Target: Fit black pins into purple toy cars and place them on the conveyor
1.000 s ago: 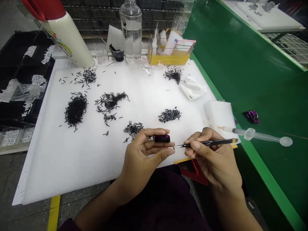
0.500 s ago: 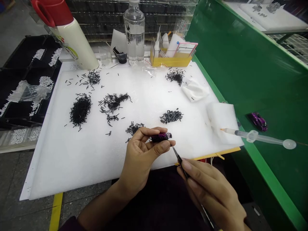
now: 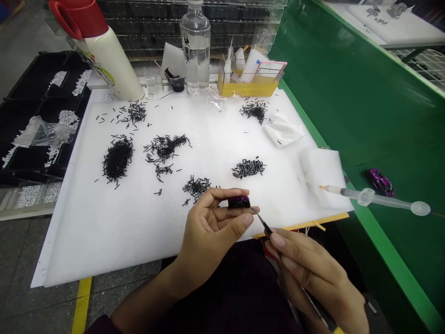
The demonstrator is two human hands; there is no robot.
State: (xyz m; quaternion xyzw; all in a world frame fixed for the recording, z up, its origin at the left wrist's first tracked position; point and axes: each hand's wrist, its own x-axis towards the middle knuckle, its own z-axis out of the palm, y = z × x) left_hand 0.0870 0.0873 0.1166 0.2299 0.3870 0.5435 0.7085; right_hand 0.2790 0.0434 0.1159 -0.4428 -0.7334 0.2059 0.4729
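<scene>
Background: A concrete floor (image 3: 21,246) with a yellow line (image 3: 81,306) is seen at lower left. A black tray (image 3: 34,97) holding white parts is placed left of the desk, and a green panel (image 3: 347,93) is raised along its right side.

Desk: The foam-covered desk (image 3: 104,232) is spread with loose piles of short black rods (image 3: 117,160). A cream flask (image 3: 111,65) with a red cap, a clear bottle (image 3: 195,51) and a yellow box (image 3: 246,88) are lined up along the far edge. A tissue (image 3: 283,131) and a foam block (image 3: 323,176) are laid at the right.

Panel: A dropper (image 3: 368,197) is rested across the foam block, its tip on the foam. A second purple car (image 3: 379,182) is parked on the green panel.

Left hand (image 3: 208,227): Curled in a narrow pinch, closed on the purple toy car (image 3: 239,202).

Right hand (image 3: 313,273): Closed around black tweezers (image 3: 264,223), with the tip brought just beside the car.

Car: Held above the foam, near the closest pile, and partly hidden by fingers.

Risks: The car could be dropped into the rods if the pinch is loosened. Its glossy surface could be scratched, or a finger pricked, if the tweezers slip.
</scene>
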